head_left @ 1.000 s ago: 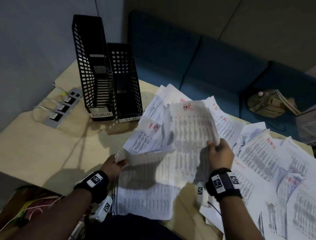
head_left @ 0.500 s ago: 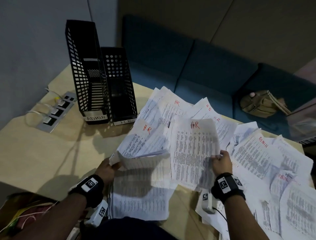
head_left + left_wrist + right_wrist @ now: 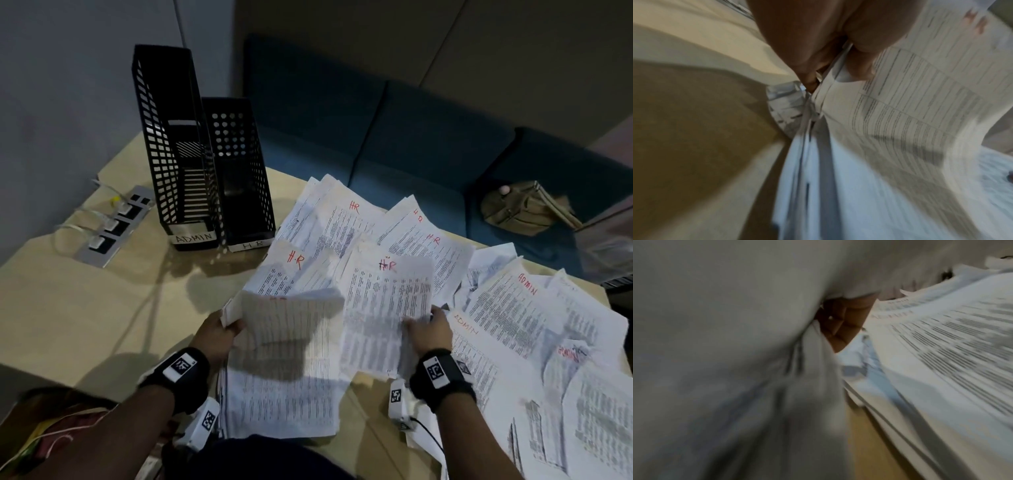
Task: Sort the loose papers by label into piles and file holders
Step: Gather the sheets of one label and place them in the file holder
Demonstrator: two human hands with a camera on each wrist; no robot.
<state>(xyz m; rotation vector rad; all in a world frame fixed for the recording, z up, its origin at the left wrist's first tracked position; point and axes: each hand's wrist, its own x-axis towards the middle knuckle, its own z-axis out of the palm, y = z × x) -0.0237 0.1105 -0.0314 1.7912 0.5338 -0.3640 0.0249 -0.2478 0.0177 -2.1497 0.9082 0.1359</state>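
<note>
Printed white sheets marked HR or ADMIN in red cover the right half of the table. My left hand (image 3: pixel 224 330) grips the left edge of a stack of sheets (image 3: pixel 284 346) and holds its top pages curled up; the wrist view shows my thumb and fingers pinching that stack (image 3: pixel 900 113). My right hand (image 3: pixel 428 329) pinches the right edge of one HR sheet (image 3: pixel 387 308), held just right of the stack. In the right wrist view that sheet (image 3: pixel 725 353) fills the left side, blurred. Two black mesh file holders stand at the back left, labelled ADMIN (image 3: pixel 168 154) and HR (image 3: pixel 239 171).
A power strip (image 3: pixel 113 226) with plugged cables lies at the table's left edge. ADMIN sheets (image 3: pixel 520 308) spread to the right. Behind the table is a blue sofa (image 3: pixel 394 130) with a tan bag (image 3: pixel 524 209) on it. Bare wood table (image 3: pixel 85 308) shows left of the stack.
My right hand has lowered the HR sheet from up in the air toward the table, beside the stack. My left hand has kept its hold on the stack.
</note>
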